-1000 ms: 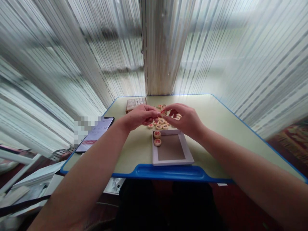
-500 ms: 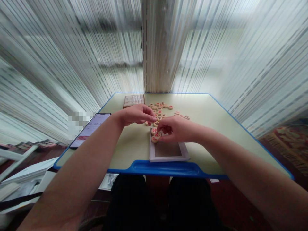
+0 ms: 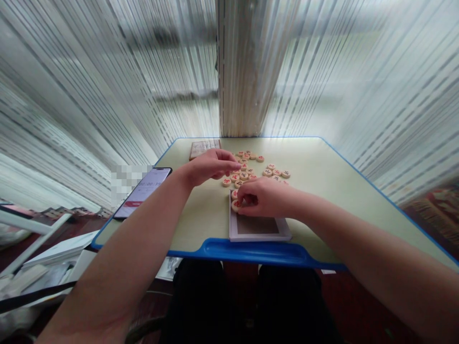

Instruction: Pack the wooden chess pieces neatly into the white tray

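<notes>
Several round wooden Chinese chess pieces (image 3: pixel 234 177) with red or dark characters are spread in front of my hands. My left hand (image 3: pixel 214 167) hovers over the near part of this group, fingers stretched forward and slightly bent; nothing shows in them. A shallow white open box (image 3: pixel 233 229) lies closer to me. Over its far side, my right hand (image 3: pixel 263 197) is curled, thumb and fingertips pinching the edge of a red-marked Chinese chess piece (image 3: pixel 235 205) at the box's left wall. Another red-marked piece (image 3: pixel 234 194) sits just behind that one. The right hand hides part of the box.
A phone (image 3: pixel 141 193) showing a timer lies at the table's left edge. At the back left rests a wooden lid-like panel (image 3: pixel 204 148) with writing. The pale table (image 3: pixel 333 191) has a blue rim, and striped curtains hang behind it.
My left hand has lifted a little from the pieces. The red-marked piece under my right fingers, tilted over others before, now lies lower along the box's left wall. The view has shifted slightly.
</notes>
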`<state>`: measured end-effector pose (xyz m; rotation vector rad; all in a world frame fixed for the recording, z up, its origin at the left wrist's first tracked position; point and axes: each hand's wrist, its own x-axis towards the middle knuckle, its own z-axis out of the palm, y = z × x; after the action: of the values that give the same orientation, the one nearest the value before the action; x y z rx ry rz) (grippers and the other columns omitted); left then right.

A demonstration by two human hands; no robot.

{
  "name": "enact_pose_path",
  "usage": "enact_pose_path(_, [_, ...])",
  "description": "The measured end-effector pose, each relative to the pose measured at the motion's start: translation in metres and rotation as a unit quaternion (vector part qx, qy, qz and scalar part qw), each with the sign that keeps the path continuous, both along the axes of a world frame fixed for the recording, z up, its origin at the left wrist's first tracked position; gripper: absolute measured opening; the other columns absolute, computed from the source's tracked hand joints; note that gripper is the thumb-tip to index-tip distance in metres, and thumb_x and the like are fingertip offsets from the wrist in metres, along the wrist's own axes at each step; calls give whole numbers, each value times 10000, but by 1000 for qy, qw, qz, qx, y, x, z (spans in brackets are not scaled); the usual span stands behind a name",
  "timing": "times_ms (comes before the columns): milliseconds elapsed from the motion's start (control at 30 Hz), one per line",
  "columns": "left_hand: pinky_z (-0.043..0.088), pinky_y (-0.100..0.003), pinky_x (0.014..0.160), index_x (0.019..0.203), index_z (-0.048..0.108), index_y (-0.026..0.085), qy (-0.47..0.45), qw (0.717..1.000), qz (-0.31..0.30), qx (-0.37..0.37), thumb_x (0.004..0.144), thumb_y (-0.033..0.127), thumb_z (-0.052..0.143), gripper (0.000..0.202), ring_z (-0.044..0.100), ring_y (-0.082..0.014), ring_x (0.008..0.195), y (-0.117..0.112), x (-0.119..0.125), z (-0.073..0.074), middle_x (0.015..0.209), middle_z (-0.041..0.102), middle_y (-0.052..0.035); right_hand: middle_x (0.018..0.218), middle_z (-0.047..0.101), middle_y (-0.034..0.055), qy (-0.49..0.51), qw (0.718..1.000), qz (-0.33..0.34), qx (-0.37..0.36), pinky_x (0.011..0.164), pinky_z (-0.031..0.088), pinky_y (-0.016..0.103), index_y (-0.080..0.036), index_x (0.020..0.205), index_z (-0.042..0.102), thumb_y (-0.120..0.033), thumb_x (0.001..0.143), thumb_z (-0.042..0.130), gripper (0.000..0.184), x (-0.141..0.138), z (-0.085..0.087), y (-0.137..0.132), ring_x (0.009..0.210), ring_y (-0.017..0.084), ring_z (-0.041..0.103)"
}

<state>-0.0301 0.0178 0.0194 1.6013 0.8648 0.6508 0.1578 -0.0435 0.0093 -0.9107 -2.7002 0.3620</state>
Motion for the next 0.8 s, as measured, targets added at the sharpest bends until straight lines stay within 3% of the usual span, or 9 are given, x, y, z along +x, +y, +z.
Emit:
enact_pose_path(633, [155,-186,392,665,607,110,40,998,35,24,726,365,657,266,309,-17,400,0,1,-2,494,455,30,584,538,-18,41,999,16,-3,538,310,222,-152,626,608,-250,753,619,161,2,2,1,526,80,411])
enact_pose_path(733, [163,-186,391,676,609,115,92,994,50,31,707,359,668,254,310,-23,398,2,3,-5,493,475,29,615,560,3,102,994,-42,19,561,347,235,-148,696,632,-254,812,541,181,8,-1,12,559,102,453])
enact_pose_path(800, [170,-187,391,682,617,117,130,990,53,33,692,369,674,258,309,-26,396,2,5,-8,497,493,27,725,606,43,173,973,-135,71,622,395,254,-140,808,658,-214,827,492,183,16,-7,26,640,129,513])
